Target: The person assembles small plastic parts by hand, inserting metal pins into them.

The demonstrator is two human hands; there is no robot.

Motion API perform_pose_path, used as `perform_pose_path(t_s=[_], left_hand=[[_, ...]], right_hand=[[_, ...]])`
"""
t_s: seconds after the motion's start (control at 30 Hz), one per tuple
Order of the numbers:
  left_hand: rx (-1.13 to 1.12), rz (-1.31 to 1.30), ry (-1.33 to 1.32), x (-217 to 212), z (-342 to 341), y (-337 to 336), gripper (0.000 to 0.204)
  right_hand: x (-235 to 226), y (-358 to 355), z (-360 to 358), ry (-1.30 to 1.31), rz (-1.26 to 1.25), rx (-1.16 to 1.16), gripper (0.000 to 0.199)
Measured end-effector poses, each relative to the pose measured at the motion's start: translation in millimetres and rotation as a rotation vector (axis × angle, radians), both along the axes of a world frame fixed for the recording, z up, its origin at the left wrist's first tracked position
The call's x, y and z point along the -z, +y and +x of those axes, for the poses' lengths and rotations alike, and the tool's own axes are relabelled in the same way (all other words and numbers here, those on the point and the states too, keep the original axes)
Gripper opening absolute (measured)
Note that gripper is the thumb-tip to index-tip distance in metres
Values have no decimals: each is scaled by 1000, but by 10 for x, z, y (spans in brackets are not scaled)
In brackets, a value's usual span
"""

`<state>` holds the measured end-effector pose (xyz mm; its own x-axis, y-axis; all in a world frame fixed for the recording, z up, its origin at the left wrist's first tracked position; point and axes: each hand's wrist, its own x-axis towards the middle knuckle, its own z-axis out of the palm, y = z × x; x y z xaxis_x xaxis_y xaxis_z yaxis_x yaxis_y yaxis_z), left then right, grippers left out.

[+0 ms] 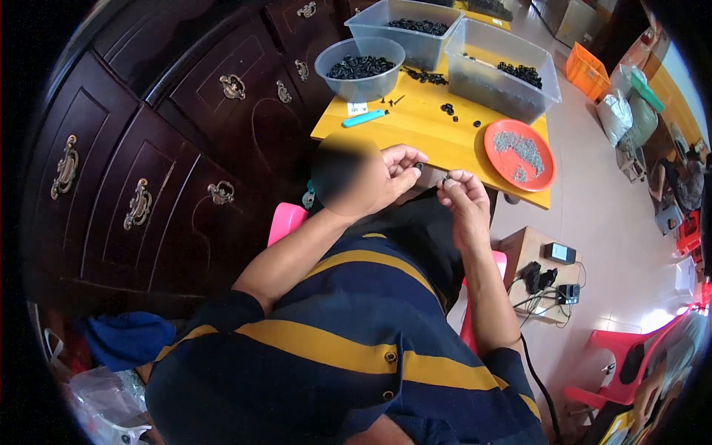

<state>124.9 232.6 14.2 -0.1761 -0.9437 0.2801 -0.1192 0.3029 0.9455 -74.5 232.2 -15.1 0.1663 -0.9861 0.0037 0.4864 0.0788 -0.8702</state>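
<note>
Both my hands are raised at the near edge of a yellow table [423, 137]. My left hand [389, 178] pinches a small black ring-like part [420, 167] between thumb and fingers. Just to its right, my right hand [466, 194] has thumb and fingertips pressed together on something tiny and dark, too small to name. The two hands are a short gap apart. Beyond my right hand sits a red plate [491, 152] with a spread of small grey metal pieces [523, 148]. A few loose black parts [448, 109] lie on the table.
A round clear bowl [326, 70] and two clear plastic bins [504, 96] hold black parts. A blue-handled tool [363, 119] lies at the left. Dark drawers [200, 96] stand left; a wooden box [530, 252] with cables is at right, near a pink chair [615, 356].
</note>
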Motion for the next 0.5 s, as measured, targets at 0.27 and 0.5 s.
perform_pose_path(t_s=[0.27,0.5], left_hand=[[43,-39,-90,19,-30,106,27],[56,-46,-43,50,-30,105,26]], right_hand=[[33,48,28,70,-125,-1,16],[31,56,59,86,-137,-30,15]])
